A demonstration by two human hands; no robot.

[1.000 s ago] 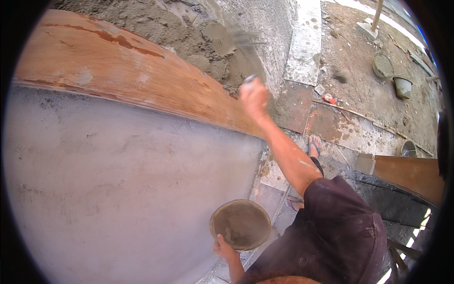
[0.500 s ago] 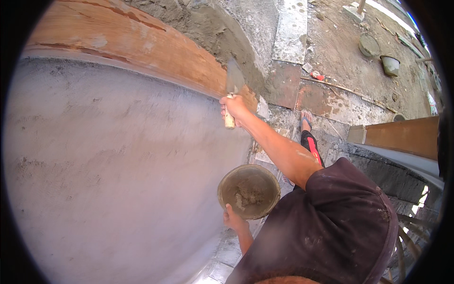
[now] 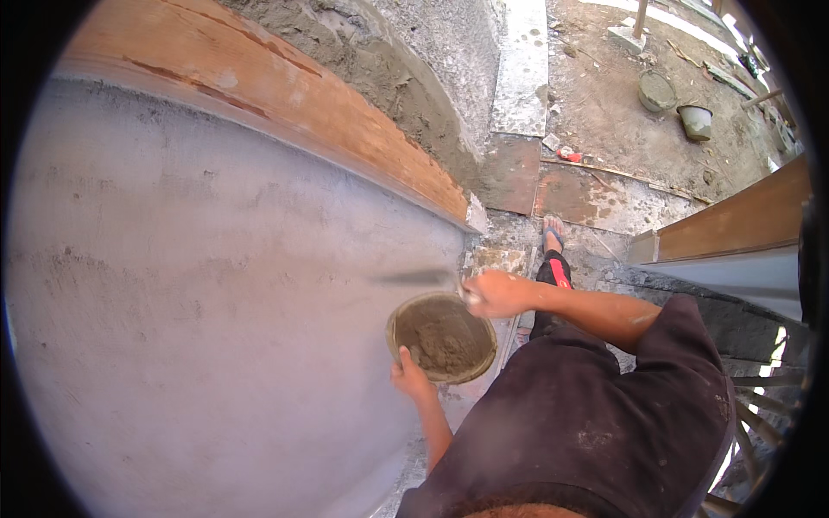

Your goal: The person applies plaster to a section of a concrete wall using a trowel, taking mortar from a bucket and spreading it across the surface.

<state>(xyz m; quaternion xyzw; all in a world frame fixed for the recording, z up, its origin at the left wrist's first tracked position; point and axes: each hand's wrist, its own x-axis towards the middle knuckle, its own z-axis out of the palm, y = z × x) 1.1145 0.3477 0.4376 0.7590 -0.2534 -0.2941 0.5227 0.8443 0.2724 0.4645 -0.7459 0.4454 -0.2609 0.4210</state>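
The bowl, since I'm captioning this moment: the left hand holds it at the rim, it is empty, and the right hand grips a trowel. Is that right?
Not quite: the bowl isn't empty; the head view shows a brownish, mortar-like mix in it. The left hand does hold it at the rim, and the right hand does grip a trowel.

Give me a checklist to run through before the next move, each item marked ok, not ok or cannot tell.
1. Left hand has hold of the bowl: ok, thumb over the rim.
2. Mortar in the bowl: ok, a lumpy grey-brown heap.
3. Right hand grips the trowel: ok, by the handle.
4. Trowel blade free of mortar: cannot tell, it is blurred.
5. Mortar band along the wooden board smooth throughout: not ok, rough patches show.
6. Both feet firmly placed: cannot tell, one sandalled foot shows, the other is mostly hidden.
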